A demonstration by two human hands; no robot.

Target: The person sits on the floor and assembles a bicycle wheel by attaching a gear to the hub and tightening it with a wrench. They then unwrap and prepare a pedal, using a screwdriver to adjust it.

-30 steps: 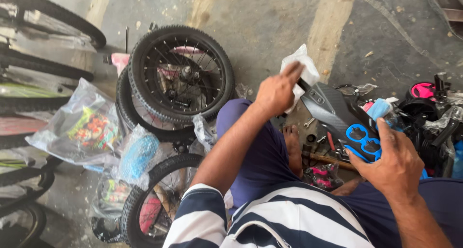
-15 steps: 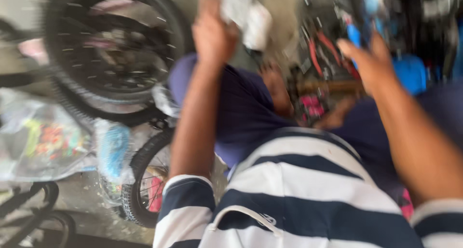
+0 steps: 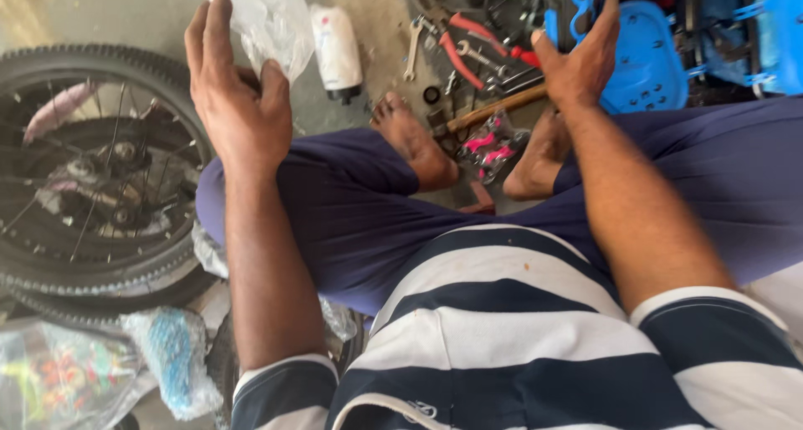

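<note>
Since a moment ago the view has tipped down and both hands have reached farther out. The left hand (image 3: 234, 95) has its fingers clamped on a crumpled clear plastic bag (image 3: 255, 16), far left above the black spoked wheel (image 3: 92, 171). The right hand (image 3: 581, 58), fingers together, rests on a blue perforated plastic seat (image 3: 648, 62), far right, near red-handled pliers (image 3: 468, 41) on the floor.

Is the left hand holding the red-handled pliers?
No, the left hand grips a crumpled clear plastic bag, while the red-handled pliers lie on the floor among other tools.
</note>
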